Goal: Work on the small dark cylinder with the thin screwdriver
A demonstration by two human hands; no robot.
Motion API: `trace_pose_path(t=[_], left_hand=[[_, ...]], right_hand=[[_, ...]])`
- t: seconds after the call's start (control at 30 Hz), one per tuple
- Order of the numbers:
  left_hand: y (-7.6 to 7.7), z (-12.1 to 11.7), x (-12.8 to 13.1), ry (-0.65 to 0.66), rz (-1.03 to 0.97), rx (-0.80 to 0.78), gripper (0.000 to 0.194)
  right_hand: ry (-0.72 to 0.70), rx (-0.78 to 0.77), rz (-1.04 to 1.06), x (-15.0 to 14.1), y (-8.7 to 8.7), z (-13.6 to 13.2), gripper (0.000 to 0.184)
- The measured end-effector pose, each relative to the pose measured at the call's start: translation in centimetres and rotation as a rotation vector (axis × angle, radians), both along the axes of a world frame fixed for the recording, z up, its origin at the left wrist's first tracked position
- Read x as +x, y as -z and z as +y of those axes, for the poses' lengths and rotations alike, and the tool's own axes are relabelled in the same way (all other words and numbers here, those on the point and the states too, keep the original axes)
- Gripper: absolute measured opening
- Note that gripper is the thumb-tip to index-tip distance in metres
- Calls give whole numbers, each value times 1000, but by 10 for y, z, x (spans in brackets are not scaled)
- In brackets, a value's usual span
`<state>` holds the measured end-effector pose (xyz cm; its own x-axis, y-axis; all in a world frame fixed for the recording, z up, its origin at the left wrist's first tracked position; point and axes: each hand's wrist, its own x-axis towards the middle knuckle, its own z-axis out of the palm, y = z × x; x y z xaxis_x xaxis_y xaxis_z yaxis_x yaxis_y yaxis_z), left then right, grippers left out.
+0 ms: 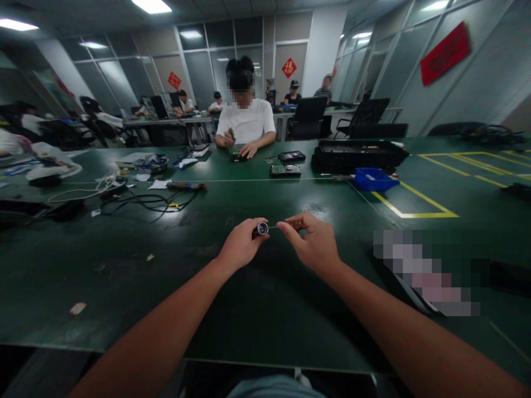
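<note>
In my left hand is a short black cylinder that looks like a flashlight, its silver-ringed round end turned toward me. My right hand is closed on a slim screwdriver, whose reddish-brown handle shows partly between the fingers. The screwdriver's thin metal shaft points left and reaches the cylinder's rim; whether the tip touches it I cannot tell. Both hands are above the middle of the green table.
Across the table a person in a white shirt works on a small dark device. Hard drives, a black case and a blue tray lie beyond my right hand. Cables and an electric screwdriver lie left.
</note>
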<state>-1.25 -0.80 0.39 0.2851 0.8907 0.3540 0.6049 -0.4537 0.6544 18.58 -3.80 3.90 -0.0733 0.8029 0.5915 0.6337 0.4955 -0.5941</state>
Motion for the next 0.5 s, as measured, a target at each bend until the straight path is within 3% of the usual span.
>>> trace_pose_path(t=[0.17, 0.3, 0.5], left_hand=[[-5, -2, 0, -29, 19, 5, 36], [-5, -3, 1, -13, 50, -21, 36], [-5, -1, 1, -53, 19, 19, 36]], right_hand=[[-146, -10, -16, 1, -4, -2, 19], [-96, -75, -1, -1, -7, -7, 25], [-220, -168, 447, -5, 2, 2, 21]])
